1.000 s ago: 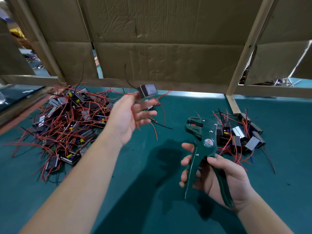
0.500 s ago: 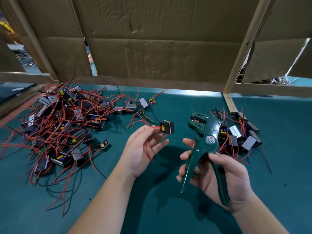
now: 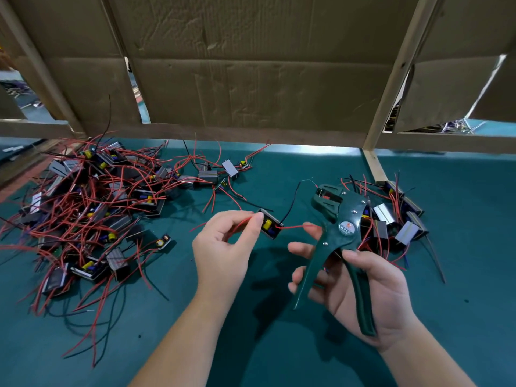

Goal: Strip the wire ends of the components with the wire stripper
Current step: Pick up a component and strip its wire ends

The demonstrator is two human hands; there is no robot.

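Observation:
My left hand (image 3: 226, 247) pinches a small black component (image 3: 270, 227) with a yellow part, held above the green mat. A red wire (image 3: 293, 227) runs from the component to the index fingertip of my right hand (image 3: 360, 291); a black wire curves up from it. My right hand grips the dark green wire stripper (image 3: 339, 236) by its handles, jaws pointing up and away. The red wire ends just left of the stripper's body, not in the jaws.
A large tangle of components with red and black wires (image 3: 83, 216) covers the left of the mat. A smaller pile (image 3: 391, 219) lies right behind the stripper. A cardboard wall on a wooden frame (image 3: 251, 79) closes off the back; a wooden strut (image 3: 372, 166) stands at right.
My left hand brought a component from the left pile down toward the stripper and now pinches it beside the tool. My right index finger has come to touch its red wire.

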